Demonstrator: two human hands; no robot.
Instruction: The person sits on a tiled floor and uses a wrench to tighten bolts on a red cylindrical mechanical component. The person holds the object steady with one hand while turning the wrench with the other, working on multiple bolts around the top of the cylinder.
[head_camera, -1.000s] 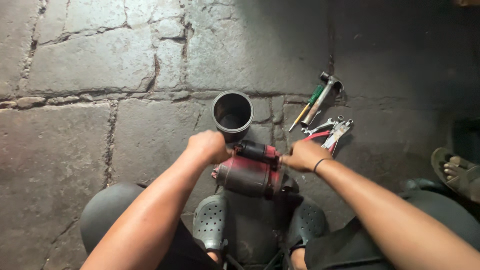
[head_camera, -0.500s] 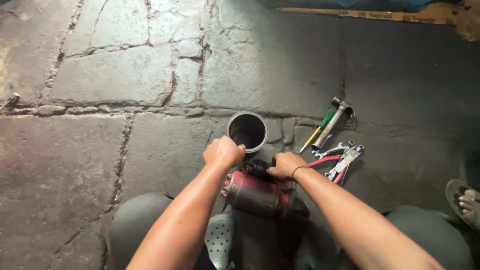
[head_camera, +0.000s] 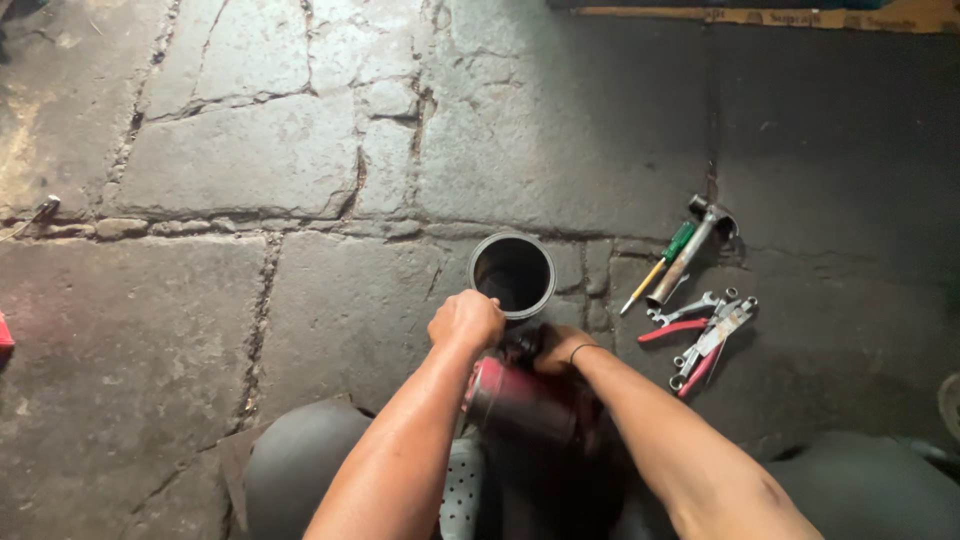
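Now, line by line, as we look down at our own work:

Left hand: we have it balled into a closed fist on the near left rim of the black cylinder; whether anything is pinched inside the fist we cannot tell.

Right hand: it sits low, wrapped onto the dark top end of the red motor body, fingers curled under and mostly hidden; a thin band circles the wrist.

Where the work is: the red motor body lies between our knees, near edge of the scene, its far end touching the open black cylinder, which stands mouth-up on the stone floor.

Risk, tipping: we judge the cylinder could topple or skid away if the fist bears down off-centre on the rim, since the paving is uneven and cracked.

Risk, slipping: the round red body might roll out from under the right hand, as only our grip and legs steady it.

Risk, tools: the loose tools lie just to the right and could be kicked.

Count: one cylinder, one red motor body, one hammer, one green-handled screwdriver, one red-handled pliers, and about two spanners overlapping, hard to separate.
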